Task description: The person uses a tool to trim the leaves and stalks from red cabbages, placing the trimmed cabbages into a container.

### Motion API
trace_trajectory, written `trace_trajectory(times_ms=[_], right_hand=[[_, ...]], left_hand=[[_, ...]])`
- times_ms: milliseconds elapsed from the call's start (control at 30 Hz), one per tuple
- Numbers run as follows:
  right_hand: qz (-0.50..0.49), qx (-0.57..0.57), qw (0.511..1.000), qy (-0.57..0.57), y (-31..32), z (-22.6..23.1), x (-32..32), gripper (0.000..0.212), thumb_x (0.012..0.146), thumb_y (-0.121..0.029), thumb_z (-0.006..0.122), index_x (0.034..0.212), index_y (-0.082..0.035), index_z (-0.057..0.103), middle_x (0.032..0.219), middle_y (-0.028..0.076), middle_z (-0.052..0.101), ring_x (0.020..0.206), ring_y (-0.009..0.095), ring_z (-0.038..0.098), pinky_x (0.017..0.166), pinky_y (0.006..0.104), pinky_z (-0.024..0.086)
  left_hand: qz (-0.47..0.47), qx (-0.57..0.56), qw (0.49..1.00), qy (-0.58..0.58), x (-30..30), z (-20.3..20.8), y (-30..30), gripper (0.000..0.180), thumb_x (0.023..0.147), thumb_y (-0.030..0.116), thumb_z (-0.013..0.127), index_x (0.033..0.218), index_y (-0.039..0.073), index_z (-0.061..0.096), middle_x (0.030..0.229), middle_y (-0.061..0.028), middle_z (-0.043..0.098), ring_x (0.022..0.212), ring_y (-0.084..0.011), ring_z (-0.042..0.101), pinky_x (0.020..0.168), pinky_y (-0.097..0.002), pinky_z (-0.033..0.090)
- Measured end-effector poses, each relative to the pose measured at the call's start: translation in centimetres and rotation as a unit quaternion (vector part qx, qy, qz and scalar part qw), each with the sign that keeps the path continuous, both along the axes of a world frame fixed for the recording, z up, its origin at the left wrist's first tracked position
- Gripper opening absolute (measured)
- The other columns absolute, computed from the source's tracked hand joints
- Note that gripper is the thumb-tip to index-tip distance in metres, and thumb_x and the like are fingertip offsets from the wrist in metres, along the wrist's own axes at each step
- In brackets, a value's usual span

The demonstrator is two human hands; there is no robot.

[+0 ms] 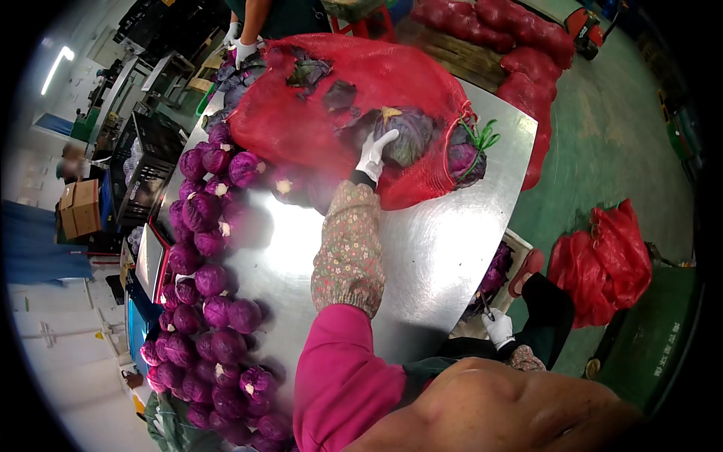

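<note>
My left hand (374,156), in a white glove, reaches over the table and grips a large red cabbage (407,137) with its outer leaves on. Thumb on its near side; the other fingers are partly hidden. The cabbage lies at the mouth of a red mesh sack (301,124), with another cabbage (465,161) beside it and a green tie (483,135) at the sack's edge. Low at my right side, my right hand (498,329), also gloved, is closed round a slim dark tool, perhaps a knife (487,309). Its blade is too small to make out.
Many trimmed purple cabbages (215,324) line the left of the metal table (422,248). A crate of purple pieces (500,267) stands below its right edge. Across the table are another person's gloved hands (243,51). Full red sacks (527,75) and an empty-looking one (602,267) lie right.
</note>
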State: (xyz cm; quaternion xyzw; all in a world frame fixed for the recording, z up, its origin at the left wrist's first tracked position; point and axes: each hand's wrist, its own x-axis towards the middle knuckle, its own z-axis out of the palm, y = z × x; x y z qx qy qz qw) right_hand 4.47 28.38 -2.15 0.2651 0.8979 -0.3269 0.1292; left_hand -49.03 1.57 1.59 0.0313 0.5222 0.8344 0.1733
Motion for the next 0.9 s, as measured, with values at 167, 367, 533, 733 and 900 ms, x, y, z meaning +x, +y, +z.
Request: trace_trajectory(times_ms=[167, 367, 533, 733, 900], right_hand=[[-0.017, -0.005, 1.0, -0.012, 0.2, 0.8, 0.5, 0.029, 0.087, -0.031, 0.069, 0.103, -0.007, 0.072, 0.08, 0.016, 0.071, 0.078, 0.036, 0.07, 0.071, 0.045, 0.054], [0.017, -0.004, 0.999, 0.051, 0.3, -0.2, 1.2, 0.025, 0.089, -0.022, 0.07, 0.105, -0.003, 0.071, 0.071, 0.015, 0.069, 0.056, 0.024, 0.068, 0.057, 0.0374, 0.054], [0.003, -0.052, 0.998, 0.03, 0.2, 0.7, 1.0, 0.027, 0.09, -0.029, 0.065, 0.094, -0.003, 0.067, 0.073, 0.02, 0.068, 0.069, 0.037, 0.069, 0.066, 0.0456, 0.054], [-0.022, -0.124, 0.989, 0.08, 0.1, 1.7, 1.0, 0.023, 0.094, -0.021, 0.064, 0.085, -0.002, 0.058, 0.063, 0.015, 0.061, 0.052, 0.025, 0.065, 0.052, 0.0396, 0.05], [-0.053, -0.147, 0.98, 0.124, -0.1, 0.2, 1.1, 0.026, 0.098, -0.027, 0.063, 0.111, -0.005, 0.066, 0.075, 0.016, 0.068, 0.055, 0.024, 0.067, 0.055, 0.0347, 0.052]], left_hand=[[-0.032, 0.094, 0.977, -0.189, 7.4, 4.4, -1.6, 0.06, 0.096, 0.037, 0.061, 0.143, 0.001, 0.051, 0.143, -0.012, 0.056, 0.132, -0.0271, 0.051, 0.117, -0.0403, 0.035], [-0.109, 0.688, 0.589, -0.409, 20.2, 9.0, -7.7, 0.064, 0.094, 0.032, 0.062, 0.148, 0.004, 0.043, 0.144, -0.01, 0.055, 0.134, -0.0266, 0.05, 0.116, -0.0416, 0.036], [0.067, 0.063, 0.991, -0.097, 35.2, 13.5, -12.3, 0.078, 0.086, 0.03, 0.069, 0.151, 0.001, 0.037, 0.142, -0.0107, 0.055, 0.129, -0.0245, 0.055, 0.111, -0.0395, 0.042], [0.025, -0.082, 0.987, -0.134, 44.0, 14.4, -14.3, 0.08, 0.085, 0.025, 0.074, 0.15, -0.003, 0.037, 0.138, -0.0136, 0.057, 0.125, -0.0235, 0.058, 0.108, -0.0364, 0.044], [0.075, -0.459, 0.885, -0.01, 47.9, 9.3, -9.7, 0.11, 0.07, 0.034, 0.091, 0.151, -0.008, 0.03, 0.146, -0.0257, 0.046, 0.136, -0.0351, 0.046, 0.112, -0.0424, 0.039]])
